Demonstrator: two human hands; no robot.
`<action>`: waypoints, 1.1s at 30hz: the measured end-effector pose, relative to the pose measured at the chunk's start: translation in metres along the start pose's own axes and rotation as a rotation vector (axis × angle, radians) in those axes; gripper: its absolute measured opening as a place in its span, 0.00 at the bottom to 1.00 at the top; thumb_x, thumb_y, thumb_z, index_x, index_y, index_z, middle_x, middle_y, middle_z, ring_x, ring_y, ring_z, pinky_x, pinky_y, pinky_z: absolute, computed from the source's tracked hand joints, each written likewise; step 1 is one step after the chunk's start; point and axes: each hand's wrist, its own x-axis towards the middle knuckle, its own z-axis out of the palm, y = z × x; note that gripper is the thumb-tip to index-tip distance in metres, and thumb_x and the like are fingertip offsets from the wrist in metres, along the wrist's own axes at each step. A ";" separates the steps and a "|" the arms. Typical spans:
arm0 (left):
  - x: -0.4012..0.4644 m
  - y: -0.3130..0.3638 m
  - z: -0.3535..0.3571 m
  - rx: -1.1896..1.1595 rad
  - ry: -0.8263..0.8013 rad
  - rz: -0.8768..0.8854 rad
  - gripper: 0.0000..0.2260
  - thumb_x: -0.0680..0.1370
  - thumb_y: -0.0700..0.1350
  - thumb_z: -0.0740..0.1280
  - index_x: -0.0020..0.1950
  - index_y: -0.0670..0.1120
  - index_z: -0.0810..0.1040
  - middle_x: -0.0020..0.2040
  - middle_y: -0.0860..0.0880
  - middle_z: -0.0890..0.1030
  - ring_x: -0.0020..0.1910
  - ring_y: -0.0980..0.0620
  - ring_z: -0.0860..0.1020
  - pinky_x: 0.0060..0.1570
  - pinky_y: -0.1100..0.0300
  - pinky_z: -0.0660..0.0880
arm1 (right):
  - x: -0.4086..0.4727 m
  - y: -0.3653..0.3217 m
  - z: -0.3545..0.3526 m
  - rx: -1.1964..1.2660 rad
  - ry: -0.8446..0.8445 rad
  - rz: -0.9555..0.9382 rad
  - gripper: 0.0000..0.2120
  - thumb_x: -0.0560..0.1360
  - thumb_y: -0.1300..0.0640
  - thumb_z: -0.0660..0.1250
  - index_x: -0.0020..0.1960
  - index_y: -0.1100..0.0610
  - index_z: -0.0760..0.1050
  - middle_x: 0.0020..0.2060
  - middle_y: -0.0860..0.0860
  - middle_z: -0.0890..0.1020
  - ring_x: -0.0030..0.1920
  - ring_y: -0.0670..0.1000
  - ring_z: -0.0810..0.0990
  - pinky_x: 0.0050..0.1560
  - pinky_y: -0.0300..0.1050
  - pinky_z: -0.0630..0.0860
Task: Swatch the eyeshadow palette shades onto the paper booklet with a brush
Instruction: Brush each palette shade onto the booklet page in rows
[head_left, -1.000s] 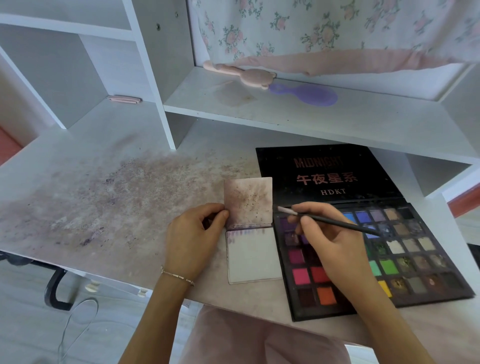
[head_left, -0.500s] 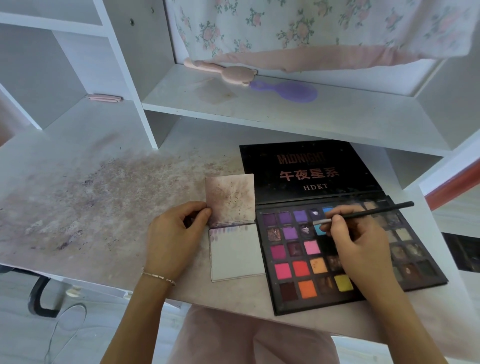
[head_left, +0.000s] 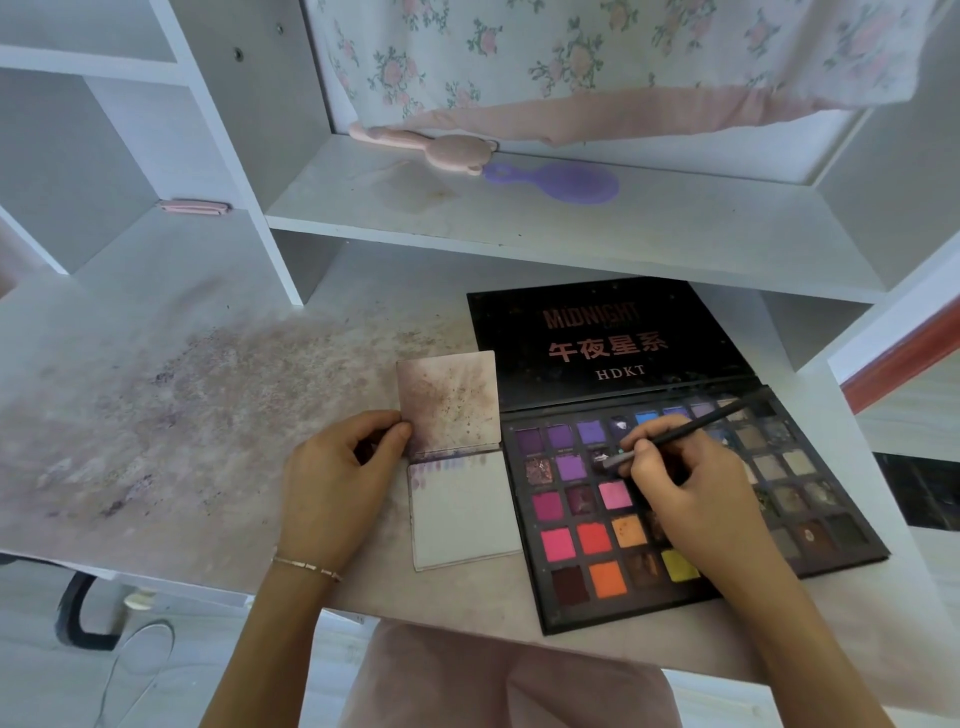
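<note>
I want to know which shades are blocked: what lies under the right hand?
Under the right hand lies the eyeshadow palette; the pans beneath it are covered, so their shades cannot be seen.

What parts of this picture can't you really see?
- Head view: the right hand covers several middle pans of the eyeshadow palette; their colours are hidden.
- The brush tip is small and blurred, so which pan it touches is unclear.
- The left hand hides the booklet's left edge and what its fingers pinch.
- The swatches along the lower page's top are too small to count.
</note>
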 end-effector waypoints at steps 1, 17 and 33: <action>0.000 0.000 0.000 0.000 -0.001 0.001 0.03 0.72 0.41 0.70 0.43 0.47 0.83 0.34 0.68 0.74 0.36 0.66 0.74 0.38 0.71 0.68 | 0.000 0.000 0.000 -0.014 -0.002 -0.004 0.12 0.73 0.65 0.62 0.36 0.49 0.72 0.28 0.45 0.78 0.30 0.39 0.77 0.29 0.26 0.68; 0.000 -0.002 0.000 -0.005 0.000 0.001 0.03 0.72 0.41 0.70 0.43 0.47 0.84 0.34 0.67 0.75 0.36 0.67 0.74 0.37 0.79 0.67 | 0.000 -0.001 -0.002 -0.043 0.005 -0.019 0.13 0.73 0.64 0.62 0.38 0.47 0.71 0.31 0.46 0.79 0.37 0.41 0.78 0.33 0.26 0.71; 0.000 -0.004 -0.001 -0.001 -0.020 0.021 0.04 0.72 0.43 0.69 0.42 0.51 0.83 0.33 0.70 0.74 0.35 0.67 0.76 0.35 0.76 0.67 | -0.001 -0.006 -0.001 0.000 0.101 -0.005 0.10 0.72 0.60 0.61 0.40 0.44 0.70 0.32 0.49 0.78 0.36 0.46 0.77 0.35 0.36 0.74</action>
